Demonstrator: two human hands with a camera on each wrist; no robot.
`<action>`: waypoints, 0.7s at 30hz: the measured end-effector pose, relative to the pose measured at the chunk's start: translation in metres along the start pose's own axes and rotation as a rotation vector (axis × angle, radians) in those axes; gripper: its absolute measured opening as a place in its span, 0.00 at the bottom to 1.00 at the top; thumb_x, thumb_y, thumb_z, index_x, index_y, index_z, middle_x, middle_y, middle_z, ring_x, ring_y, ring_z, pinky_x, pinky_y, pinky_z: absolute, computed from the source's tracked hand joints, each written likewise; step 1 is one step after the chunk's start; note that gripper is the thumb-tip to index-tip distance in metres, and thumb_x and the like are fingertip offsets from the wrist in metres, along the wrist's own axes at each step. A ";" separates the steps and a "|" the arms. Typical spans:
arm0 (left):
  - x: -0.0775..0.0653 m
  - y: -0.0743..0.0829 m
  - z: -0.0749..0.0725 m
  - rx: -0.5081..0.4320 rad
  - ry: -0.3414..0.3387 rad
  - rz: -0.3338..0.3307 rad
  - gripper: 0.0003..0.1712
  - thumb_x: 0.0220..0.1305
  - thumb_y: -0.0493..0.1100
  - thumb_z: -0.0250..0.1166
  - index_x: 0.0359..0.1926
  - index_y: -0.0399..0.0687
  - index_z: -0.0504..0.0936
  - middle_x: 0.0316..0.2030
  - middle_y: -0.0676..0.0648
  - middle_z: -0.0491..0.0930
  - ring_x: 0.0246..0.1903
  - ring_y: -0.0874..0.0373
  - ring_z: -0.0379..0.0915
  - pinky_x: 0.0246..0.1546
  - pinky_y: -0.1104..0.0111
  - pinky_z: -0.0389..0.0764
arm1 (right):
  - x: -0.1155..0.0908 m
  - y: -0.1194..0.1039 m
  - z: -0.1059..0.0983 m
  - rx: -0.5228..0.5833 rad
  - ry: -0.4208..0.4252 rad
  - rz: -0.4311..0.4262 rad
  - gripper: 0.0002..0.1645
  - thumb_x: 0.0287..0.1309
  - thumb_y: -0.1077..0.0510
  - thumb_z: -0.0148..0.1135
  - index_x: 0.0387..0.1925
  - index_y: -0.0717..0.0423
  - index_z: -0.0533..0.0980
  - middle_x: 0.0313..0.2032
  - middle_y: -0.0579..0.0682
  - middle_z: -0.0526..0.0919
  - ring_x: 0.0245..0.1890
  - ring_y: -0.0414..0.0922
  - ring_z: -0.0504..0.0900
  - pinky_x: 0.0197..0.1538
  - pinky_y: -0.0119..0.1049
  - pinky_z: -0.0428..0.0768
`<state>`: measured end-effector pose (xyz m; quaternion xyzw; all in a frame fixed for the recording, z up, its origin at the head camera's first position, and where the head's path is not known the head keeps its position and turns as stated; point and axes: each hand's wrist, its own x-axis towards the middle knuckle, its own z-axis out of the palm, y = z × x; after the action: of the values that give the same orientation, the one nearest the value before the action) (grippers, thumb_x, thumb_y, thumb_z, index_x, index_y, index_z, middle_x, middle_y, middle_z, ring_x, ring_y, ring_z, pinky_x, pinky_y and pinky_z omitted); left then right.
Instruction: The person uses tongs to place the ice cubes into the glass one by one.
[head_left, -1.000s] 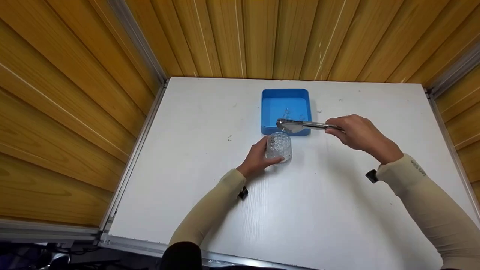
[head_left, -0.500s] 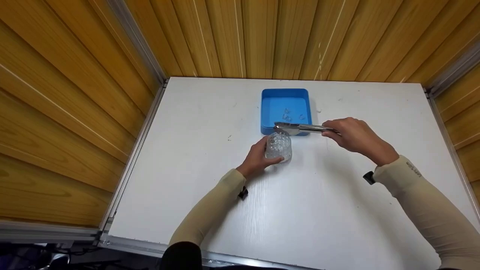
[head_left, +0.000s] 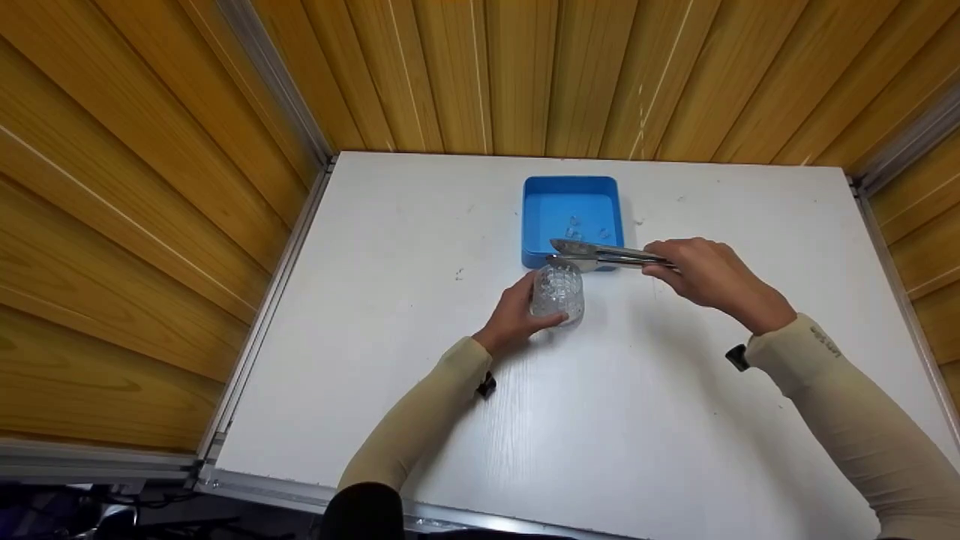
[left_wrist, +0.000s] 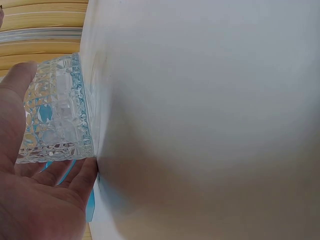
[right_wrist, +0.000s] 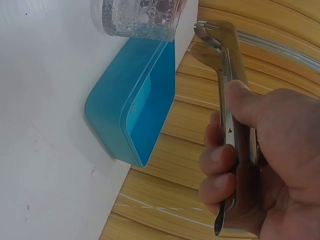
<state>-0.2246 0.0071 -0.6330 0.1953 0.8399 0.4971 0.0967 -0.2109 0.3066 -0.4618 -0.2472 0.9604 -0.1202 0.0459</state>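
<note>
A clear faceted glass (head_left: 559, 295) stands on the white table, and my left hand (head_left: 517, 316) grips its side, thumb in front and fingers behind. In the left wrist view the fingers of the left hand (left_wrist: 45, 190) curl round the cut-glass wall (left_wrist: 55, 107). My right hand (head_left: 709, 274) holds metal tongs (head_left: 615, 256) level above the glass's mouth. The tips of the tongs (right_wrist: 230, 100) are parted in the right wrist view, with nothing seen between them. Several small clear pieces (head_left: 574, 227) lie in the blue tray (head_left: 531, 255) behind the glass.
The white table (head_left: 420, 247) carries the tray just beyond the glass, its near wall close to it. Wooden panels (head_left: 517, 82) rise at the back and both sides. A metal rail (head_left: 270, 491) runs along the front edge.
The tongs have come left and a little down from over the tray to the glass's mouth, and their tips have spread apart. A clear piece seen at the tips earlier is gone from them.
</note>
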 end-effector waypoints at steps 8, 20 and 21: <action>0.001 0.000 0.000 -0.009 -0.001 -0.004 0.53 0.57 0.59 0.78 0.77 0.48 0.61 0.68 0.50 0.73 0.64 0.60 0.71 0.65 0.67 0.73 | 0.003 0.001 -0.001 0.001 -0.005 0.000 0.12 0.70 0.54 0.66 0.50 0.55 0.82 0.32 0.47 0.83 0.30 0.46 0.76 0.32 0.43 0.75; 0.004 0.000 0.001 -0.037 0.011 0.006 0.54 0.56 0.60 0.78 0.76 0.49 0.62 0.67 0.52 0.74 0.63 0.61 0.72 0.66 0.67 0.72 | 0.024 0.003 -0.022 -0.059 -0.034 0.076 0.17 0.70 0.53 0.65 0.53 0.60 0.80 0.38 0.55 0.86 0.32 0.50 0.78 0.34 0.48 0.80; 0.004 0.000 0.001 -0.033 0.012 0.007 0.54 0.56 0.60 0.78 0.76 0.49 0.62 0.67 0.51 0.74 0.63 0.61 0.72 0.65 0.68 0.72 | 0.026 0.003 -0.023 -0.067 -0.042 0.090 0.17 0.71 0.53 0.65 0.53 0.61 0.79 0.39 0.56 0.86 0.32 0.50 0.78 0.35 0.48 0.81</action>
<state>-0.2282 0.0099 -0.6335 0.1936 0.8314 0.5124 0.0934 -0.2390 0.3014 -0.4414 -0.2078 0.9728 -0.0806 0.0630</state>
